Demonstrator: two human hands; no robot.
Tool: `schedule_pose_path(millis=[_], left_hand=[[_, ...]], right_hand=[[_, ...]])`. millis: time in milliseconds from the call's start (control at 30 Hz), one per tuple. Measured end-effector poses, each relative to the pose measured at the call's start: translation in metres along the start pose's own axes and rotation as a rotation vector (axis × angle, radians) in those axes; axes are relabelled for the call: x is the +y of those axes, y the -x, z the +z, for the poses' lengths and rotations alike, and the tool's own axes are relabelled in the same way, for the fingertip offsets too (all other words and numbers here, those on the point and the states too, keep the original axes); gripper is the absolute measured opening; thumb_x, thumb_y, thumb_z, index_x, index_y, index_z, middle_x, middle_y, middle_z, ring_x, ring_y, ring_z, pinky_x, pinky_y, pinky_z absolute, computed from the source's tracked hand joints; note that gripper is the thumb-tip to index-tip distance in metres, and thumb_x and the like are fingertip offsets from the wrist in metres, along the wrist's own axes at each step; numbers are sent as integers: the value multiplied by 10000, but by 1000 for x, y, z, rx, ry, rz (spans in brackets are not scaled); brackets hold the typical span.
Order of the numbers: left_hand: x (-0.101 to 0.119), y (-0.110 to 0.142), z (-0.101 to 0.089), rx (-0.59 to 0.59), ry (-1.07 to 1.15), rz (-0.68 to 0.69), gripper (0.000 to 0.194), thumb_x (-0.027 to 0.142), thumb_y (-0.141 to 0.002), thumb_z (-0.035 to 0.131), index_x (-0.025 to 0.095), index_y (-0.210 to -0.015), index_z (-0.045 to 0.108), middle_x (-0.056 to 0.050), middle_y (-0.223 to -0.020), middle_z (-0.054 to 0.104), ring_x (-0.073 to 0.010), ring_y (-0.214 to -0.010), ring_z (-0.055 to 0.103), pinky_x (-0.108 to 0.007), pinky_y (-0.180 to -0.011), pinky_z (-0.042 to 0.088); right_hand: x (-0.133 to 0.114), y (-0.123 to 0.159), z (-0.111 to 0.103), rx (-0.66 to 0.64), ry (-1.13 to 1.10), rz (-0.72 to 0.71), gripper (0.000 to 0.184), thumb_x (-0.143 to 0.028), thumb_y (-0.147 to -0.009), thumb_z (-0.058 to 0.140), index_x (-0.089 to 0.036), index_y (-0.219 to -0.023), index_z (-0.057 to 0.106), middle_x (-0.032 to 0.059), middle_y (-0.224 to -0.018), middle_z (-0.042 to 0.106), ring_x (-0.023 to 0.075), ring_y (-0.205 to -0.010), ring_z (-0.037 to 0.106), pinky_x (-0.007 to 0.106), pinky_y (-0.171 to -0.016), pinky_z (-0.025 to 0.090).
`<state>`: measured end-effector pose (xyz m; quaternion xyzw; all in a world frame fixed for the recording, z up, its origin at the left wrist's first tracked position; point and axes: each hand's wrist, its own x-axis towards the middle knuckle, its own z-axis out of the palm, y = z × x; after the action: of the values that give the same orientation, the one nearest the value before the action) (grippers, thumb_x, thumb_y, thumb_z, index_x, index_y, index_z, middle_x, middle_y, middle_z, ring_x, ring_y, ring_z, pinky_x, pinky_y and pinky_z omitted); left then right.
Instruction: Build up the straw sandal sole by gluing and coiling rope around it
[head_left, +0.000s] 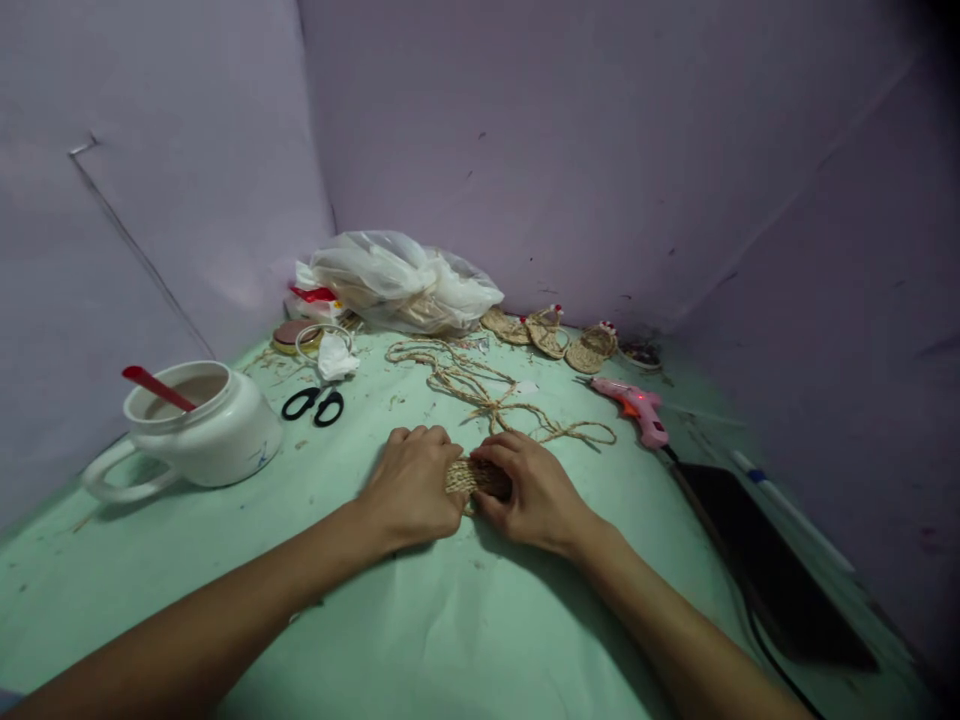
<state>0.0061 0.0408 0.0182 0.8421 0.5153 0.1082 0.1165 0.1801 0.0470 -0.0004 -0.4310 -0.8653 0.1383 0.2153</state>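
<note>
Pinching a woven piece point(459, 479) between both hands: left hand point(418, 485) closed on its left end, right hand point(538, 495) curled round the other, thumb opposing fingers. Should be light, bendy, rough enough not to slip; hold by the edges. Loose cord point(493, 404) just beyond the grip. Fingers hide most of the outline; can't tell if the piece touches the table point(442, 630) below.
</note>
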Motion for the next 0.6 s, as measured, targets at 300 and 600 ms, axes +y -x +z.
schedule_pose_path(millis=[300,600], left_hand=[[-2,-8,2,-12,62,60,210,214,-658,526,153,-820,645,-97,-836,588,-262,-842,550,-426,-801,437],[-15,-14,18,94,231,206,145,137,-609,517,138,-732,594,-99,-777,571,-228,-779,514,-382,-737,449]], right_hand=[[0,3,8,104,-244,-36,196,-86,-665,576,-163,-830,647,80,-941,674,193,-847,600,321,-773,477],[2,1,16,227,-324,-8,104,-107,-699,581,-167,-768,629,82,-853,664,193,-780,587,329,-690,491]])
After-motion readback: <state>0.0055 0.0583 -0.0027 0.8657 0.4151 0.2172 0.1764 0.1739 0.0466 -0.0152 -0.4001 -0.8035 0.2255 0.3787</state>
